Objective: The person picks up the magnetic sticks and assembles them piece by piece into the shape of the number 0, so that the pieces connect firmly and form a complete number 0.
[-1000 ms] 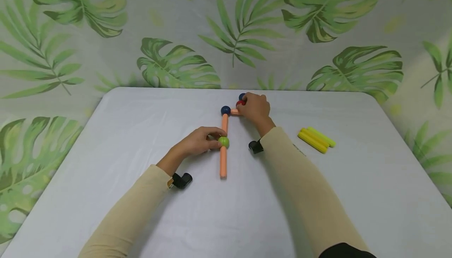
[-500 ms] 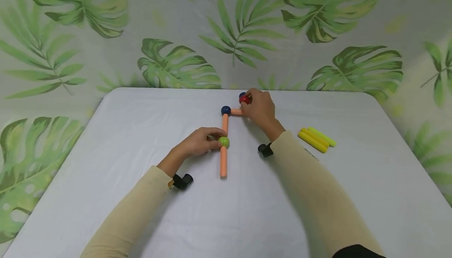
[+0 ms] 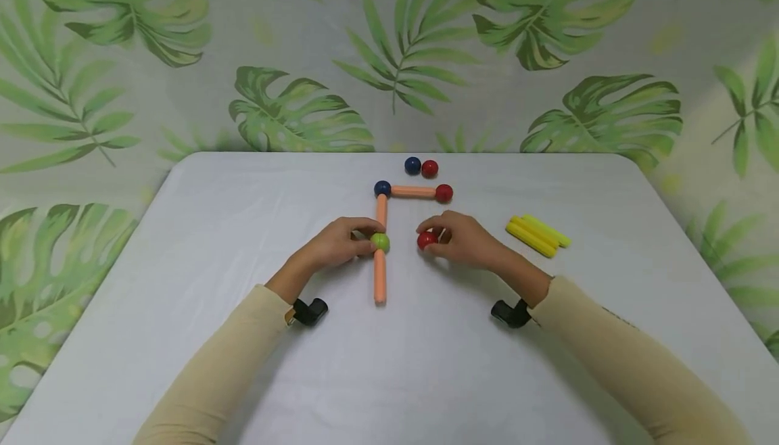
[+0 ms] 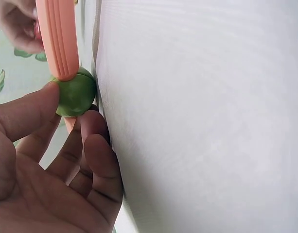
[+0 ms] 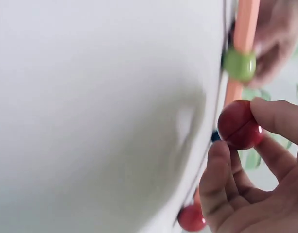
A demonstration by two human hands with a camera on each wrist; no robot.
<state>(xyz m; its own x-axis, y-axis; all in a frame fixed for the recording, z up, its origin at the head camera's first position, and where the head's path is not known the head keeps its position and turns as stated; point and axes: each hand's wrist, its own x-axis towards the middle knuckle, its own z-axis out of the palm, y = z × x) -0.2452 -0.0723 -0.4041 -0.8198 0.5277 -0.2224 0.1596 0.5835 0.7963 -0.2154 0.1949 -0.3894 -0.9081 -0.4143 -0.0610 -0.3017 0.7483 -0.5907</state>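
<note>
My left hand point(image 3: 336, 242) pinches a green ball point(image 4: 77, 94) between thumb and fingers. One orange stick point(image 3: 380, 277) runs from this ball toward the near side, and another orange stick point(image 3: 381, 209) runs to a dark blue ball point(image 3: 382, 189). From the blue ball a third orange stick point(image 3: 412, 191) reaches right to a red ball point(image 3: 444, 193). To the right of the green ball, my right hand point(image 3: 465, 241) pinches a separate red ball point(image 5: 239, 125) by thumb and fingertips. A seam line crosses that ball in the right wrist view.
Behind the joined sticks, a loose dark blue ball point(image 3: 412, 165) and a loose red ball point(image 3: 429, 169) sit side by side near the table's far edge. Several yellow sticks point(image 3: 535, 235) lie together at the right on the white tabletop point(image 3: 389, 377).
My right hand has come back from the far edge with a red ball, toward the near side. The far red balls now show uncovered. My left hand has stayed at the green ball.
</note>
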